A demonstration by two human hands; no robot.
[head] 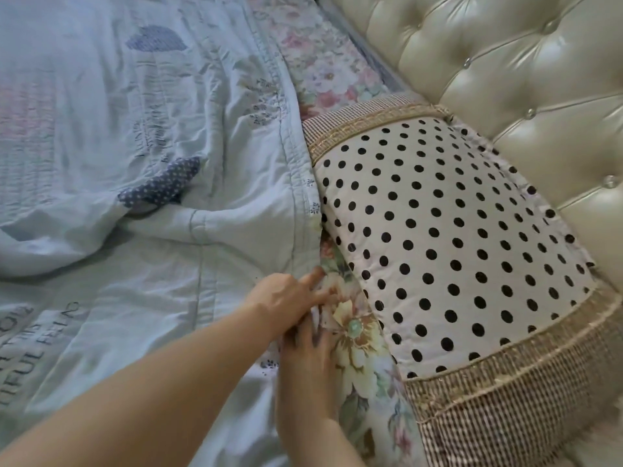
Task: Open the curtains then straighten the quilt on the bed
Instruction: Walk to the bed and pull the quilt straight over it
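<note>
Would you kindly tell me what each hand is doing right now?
Left hand: closed on the quilt edge.
Right hand: gripping the same edge.

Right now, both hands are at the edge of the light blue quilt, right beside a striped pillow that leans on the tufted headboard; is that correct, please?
Not quite: the pillow is not striped but white with black polka dots, with a checked band at each end. The rest holds in the head view: the left hand and right hand are at the edge of the light blue quilt, beside that pillow, which leans on the tufted headboard.
</note>
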